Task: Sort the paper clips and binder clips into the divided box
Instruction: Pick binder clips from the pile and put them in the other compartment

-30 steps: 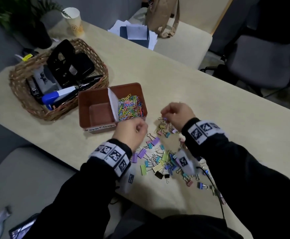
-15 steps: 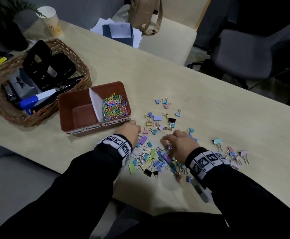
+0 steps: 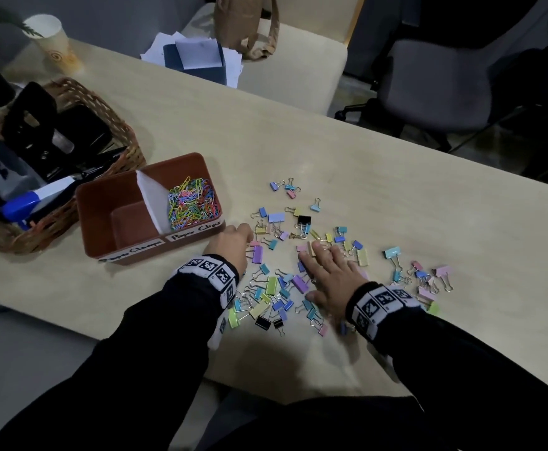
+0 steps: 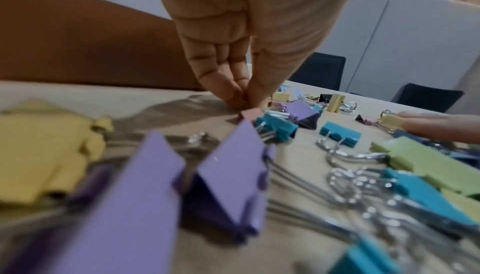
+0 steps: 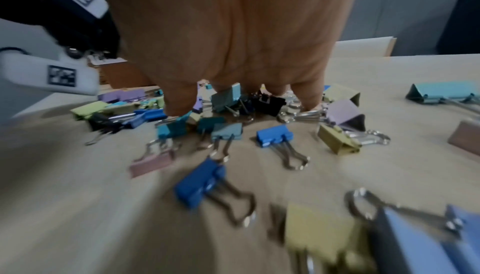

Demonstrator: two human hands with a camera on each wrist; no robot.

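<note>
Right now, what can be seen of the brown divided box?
The divided box is a rust-brown rectangular tub, plastic by its look, standing upright on the table beside a wicker basket. A white divider splits it: the right compartment holds a heap of coloured paper clips, the left looks empty. Two white handwritten labels run along its front wall. The left hand rests by its front right corner; contact cannot be told.
</note>
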